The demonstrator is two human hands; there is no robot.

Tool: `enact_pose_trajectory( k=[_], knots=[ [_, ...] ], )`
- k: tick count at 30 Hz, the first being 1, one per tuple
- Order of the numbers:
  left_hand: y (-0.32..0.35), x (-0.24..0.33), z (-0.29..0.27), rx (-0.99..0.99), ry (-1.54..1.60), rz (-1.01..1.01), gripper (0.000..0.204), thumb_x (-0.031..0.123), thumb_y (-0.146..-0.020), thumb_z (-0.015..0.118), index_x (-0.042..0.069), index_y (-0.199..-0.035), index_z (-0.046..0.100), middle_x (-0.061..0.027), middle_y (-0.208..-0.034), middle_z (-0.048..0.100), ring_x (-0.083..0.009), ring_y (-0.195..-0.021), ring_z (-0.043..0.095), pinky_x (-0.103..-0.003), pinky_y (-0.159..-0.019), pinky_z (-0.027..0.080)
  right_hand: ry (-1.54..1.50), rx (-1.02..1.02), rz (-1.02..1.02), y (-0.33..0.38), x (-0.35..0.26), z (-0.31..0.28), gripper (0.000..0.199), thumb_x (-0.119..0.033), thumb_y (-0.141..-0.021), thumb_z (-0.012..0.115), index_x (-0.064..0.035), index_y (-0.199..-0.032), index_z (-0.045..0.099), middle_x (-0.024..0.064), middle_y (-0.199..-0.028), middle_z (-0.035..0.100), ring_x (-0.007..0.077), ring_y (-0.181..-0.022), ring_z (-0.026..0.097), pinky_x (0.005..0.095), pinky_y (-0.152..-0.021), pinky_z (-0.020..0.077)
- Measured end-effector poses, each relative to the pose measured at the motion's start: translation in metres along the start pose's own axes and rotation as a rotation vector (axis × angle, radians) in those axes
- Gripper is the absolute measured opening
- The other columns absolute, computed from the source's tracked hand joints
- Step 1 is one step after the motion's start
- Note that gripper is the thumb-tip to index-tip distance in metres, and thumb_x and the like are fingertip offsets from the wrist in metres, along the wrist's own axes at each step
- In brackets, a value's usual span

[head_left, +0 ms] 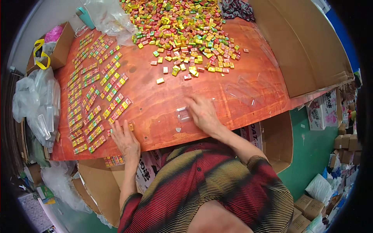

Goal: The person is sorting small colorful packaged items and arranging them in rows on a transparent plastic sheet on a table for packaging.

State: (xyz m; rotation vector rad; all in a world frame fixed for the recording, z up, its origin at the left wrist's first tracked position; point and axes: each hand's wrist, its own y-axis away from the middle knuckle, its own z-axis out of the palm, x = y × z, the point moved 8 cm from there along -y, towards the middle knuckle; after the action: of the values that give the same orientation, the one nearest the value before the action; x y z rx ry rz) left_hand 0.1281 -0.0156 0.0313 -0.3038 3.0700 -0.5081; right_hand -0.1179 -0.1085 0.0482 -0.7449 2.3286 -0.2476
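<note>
My left hand (127, 144) lies at the near edge of the table, fingers spread and stretched out. Its fingertips touch a short row of small coloured boxes (131, 127), partly hidden under them. In front of me my right hand (205, 114) bends over a narrow clear plastic tray (183, 114), its fingers curled on it. The hand covers the tray's middle; the visible end holds no boxes. On the left, several filled trays of small boxes (114, 88) lie in slanting rows. A big heap of loose red, yellow and green little boxes (182, 27) spreads over the far side.
More clear trays (243, 91) lie to the right on the red table (155, 105). A large cardboard box (299, 42) borders the right side. Plastic bags (37, 97) and a carton (64, 46) stand at the left. An open carton (278, 143) sits below the front edge.
</note>
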Motion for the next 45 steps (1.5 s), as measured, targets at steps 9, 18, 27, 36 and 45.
enact_pose_trajectory(
  k=[9, 18, 27, 36, 45],
  knots=[
    [-0.123, 0.149, 0.028, 0.07, 0.362, 0.294, 0.047, 0.022, -0.083, 0.054, 0.009, -0.126, 0.04, -0.0217, -0.131, 0.034, -0.0409, -0.12, 0.032, -0.049, -0.098, 0.028, 0.353, 0.065, 0.063, -0.091, 0.056, 0.02, 0.028, -0.015, -0.075, 0.058, -0.0098, -0.102, 0.057, 0.0139, -0.091, 0.052, 0.0304, -0.079, 0.051, 0.0403, -0.064, 0.044],
    [-0.105, 0.177, 0.051, -0.13, 0.816, 0.439, 0.042, 0.013, -0.078, 0.056, 0.002, -0.117, 0.047, -0.0235, -0.125, 0.04, -0.0388, -0.115, 0.038, -0.045, -0.097, 0.03, 0.294, -0.03, 0.01, -0.039, 0.06, -0.009, 0.028, -0.005, -0.074, 0.05, -0.0095, -0.1, 0.057, 0.0119, -0.102, 0.052, 0.0296, -0.092, 0.05, 0.0399, -0.068, 0.044],
    [-0.097, 0.15, 0.032, -0.273, 0.756, 0.238, 0.034, 0.006, -0.072, 0.064, 0.004, -0.105, 0.054, -0.0162, -0.098, 0.052, -0.0317, -0.09, 0.055, -0.037, -0.076, 0.045, 0.069, -0.008, 0.132, -0.035, 0.032, 0.002, 0.023, -0.015, -0.077, 0.058, -0.006, -0.098, 0.053, 0.0128, -0.083, 0.051, 0.0305, -0.076, 0.054, 0.0403, -0.063, 0.0447],
    [-0.101, 0.142, 0.039, -0.206, 0.747, 0.263, 0.023, 0.005, -0.07, 0.066, 0.001, -0.092, 0.058, -0.015, -0.083, 0.055, -0.0308, -0.074, 0.058, -0.037, -0.065, 0.046, 0.085, -0.129, 0.164, -0.04, 0.051, 0.011, 0.019, -0.013, -0.079, 0.056, -0.0056, -0.096, 0.052, 0.0127, -0.087, 0.05, 0.0308, -0.082, 0.054, 0.0406, -0.065, 0.0448],
    [-0.106, 0.134, 0.032, -0.264, 0.694, 0.248, 0.019, 0.009, -0.073, 0.064, 0.0, -0.088, 0.058, -0.0168, -0.079, 0.059, -0.0326, -0.074, 0.058, -0.04, -0.064, 0.045, 0.108, -0.092, 0.123, -0.076, 0.042, 0.025, 0.013, -0.012, -0.075, 0.055, -0.0027, -0.084, 0.053, 0.0159, -0.082, 0.054, 0.0338, -0.077, 0.056, 0.0425, -0.064, 0.0441]
  ],
)
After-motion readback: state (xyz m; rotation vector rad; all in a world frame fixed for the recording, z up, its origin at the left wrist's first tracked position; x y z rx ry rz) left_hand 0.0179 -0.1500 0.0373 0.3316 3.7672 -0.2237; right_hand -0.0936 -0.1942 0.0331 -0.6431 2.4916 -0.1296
